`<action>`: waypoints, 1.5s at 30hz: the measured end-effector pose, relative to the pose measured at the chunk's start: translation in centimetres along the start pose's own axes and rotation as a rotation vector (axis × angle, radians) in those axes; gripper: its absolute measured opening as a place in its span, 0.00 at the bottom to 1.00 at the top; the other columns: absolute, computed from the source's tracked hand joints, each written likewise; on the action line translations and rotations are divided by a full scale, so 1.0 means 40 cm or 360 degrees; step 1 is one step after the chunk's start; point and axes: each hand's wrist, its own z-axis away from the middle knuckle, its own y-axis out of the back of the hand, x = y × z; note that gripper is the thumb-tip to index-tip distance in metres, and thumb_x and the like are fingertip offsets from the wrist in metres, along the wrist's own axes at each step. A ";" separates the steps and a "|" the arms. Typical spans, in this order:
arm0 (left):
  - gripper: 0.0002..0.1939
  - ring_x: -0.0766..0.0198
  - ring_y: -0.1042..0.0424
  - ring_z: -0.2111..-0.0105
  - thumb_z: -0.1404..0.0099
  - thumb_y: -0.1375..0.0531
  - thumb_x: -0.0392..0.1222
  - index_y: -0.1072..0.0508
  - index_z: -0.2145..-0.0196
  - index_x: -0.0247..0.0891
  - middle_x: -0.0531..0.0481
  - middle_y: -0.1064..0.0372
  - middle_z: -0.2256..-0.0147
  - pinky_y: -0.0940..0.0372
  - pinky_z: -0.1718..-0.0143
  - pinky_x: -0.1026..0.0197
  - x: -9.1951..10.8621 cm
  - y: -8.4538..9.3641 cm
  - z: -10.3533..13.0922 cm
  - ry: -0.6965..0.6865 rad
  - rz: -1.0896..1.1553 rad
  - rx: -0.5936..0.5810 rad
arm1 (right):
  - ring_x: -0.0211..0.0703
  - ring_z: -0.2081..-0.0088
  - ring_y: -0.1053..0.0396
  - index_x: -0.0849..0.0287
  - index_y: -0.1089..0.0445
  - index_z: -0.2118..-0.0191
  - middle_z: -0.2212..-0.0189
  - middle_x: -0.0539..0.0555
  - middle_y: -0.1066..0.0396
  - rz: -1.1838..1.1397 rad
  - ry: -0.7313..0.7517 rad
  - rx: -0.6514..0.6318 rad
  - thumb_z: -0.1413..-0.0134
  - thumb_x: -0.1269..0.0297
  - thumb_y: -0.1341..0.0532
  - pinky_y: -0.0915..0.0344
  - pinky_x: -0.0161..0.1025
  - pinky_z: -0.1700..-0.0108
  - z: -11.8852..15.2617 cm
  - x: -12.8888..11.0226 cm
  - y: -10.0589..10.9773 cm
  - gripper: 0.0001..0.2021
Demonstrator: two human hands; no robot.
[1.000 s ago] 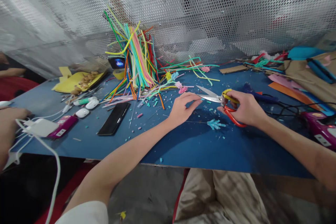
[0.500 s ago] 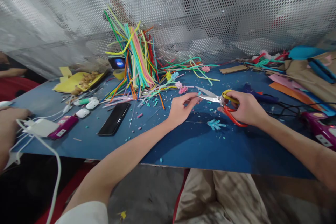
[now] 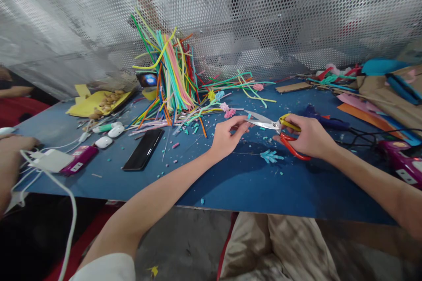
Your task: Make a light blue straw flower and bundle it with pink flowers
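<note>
My right hand (image 3: 308, 135) is closed around the handles of a pair of scissors (image 3: 267, 124), one handle yellow and the other red. The blades are parted and point left toward my left hand (image 3: 229, 137). Between its thumb and fingertips my left hand pinches a small piece of light-blue pipe cleaner (image 3: 249, 116), which lies at the blades. Most of that piece is hidden by the fingers. Below the scissors, a light-blue branched pipe-cleaner sprig (image 3: 271, 156) on a thin wire rests on the blue table (image 3: 250, 193).
A bundle of colored pipe cleaners (image 3: 173, 70) stands against the perforated metal panel (image 3: 237, 22). A black phone (image 3: 143, 149), a purple power strip (image 3: 79, 159) and white cables lie left. A dark-blue glue gun (image 3: 326, 119) is right. Another person's hand (image 3: 18, 142) rests at far left.
The scissor blades are slightly closer together around the light-blue piece. My left fingertips have shifted a little; the rest looks the same.
</note>
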 end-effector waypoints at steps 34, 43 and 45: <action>0.11 0.63 0.19 0.71 0.31 0.38 0.47 0.21 0.59 0.37 0.50 0.20 0.69 0.23 0.64 0.63 -0.019 0.002 0.007 0.0058 -0.0033 0.0017 | 0.44 0.71 0.31 0.54 0.35 0.66 0.72 0.51 0.27 -0.0206 -0.0006 -0.0306 0.50 0.49 0.31 0.34 0.42 0.68 0.003 0.006 0.005 0.17; 0.11 0.64 0.19 0.72 0.31 0.38 0.47 0.22 0.59 0.37 0.50 0.20 0.69 0.23 0.66 0.64 -0.012 0.002 0.006 0.0036 -0.0020 0.0006 | 0.45 0.69 0.29 0.54 0.36 0.66 0.70 0.51 0.26 -0.0258 -0.0070 -0.0336 0.51 0.48 0.30 0.31 0.43 0.67 0.007 -0.002 0.007 0.19; 0.11 0.64 0.19 0.72 0.31 0.38 0.48 0.22 0.60 0.37 0.50 0.20 0.69 0.23 0.67 0.64 -0.010 0.003 0.006 0.0047 -0.0037 -0.0002 | 0.47 0.68 0.28 0.54 0.36 0.67 0.70 0.51 0.26 -0.0305 -0.0076 -0.0352 0.51 0.48 0.30 0.30 0.44 0.65 0.008 -0.003 0.008 0.19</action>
